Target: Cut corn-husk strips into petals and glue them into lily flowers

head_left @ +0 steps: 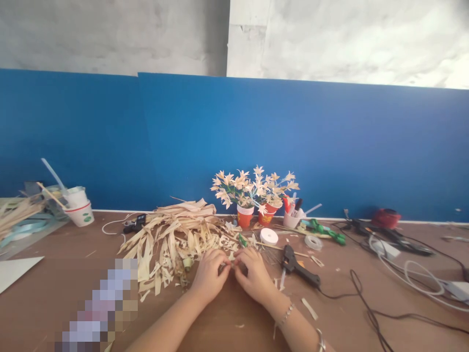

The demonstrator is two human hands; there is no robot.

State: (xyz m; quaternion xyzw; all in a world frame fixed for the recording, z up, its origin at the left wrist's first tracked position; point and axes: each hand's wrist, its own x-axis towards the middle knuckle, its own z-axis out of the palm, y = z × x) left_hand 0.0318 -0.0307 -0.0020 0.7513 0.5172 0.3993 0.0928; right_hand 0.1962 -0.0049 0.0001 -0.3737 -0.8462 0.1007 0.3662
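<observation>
My left hand (211,275) and my right hand (254,274) meet almost fingertip to fingertip over the brown table (220,325). Both are closed in a pinch; a small pale piece seems to lie between them, too small to name. Dried pale husks (172,239) are heaped beside and beyond my left hand. Beyond the hands, pale star-shaped flowers (242,183) rise from an orange cup (245,216), with a second flower-filled orange cup (267,214) next to it. A black glue gun (298,268) lies right of my right hand.
A white tape roll (268,236) and a clear tape roll (313,242) lie behind the glue gun. Black and white cables (370,305) cross the right side. White cups (81,213) stand at the far left. A blue partition (234,137) runs behind the table.
</observation>
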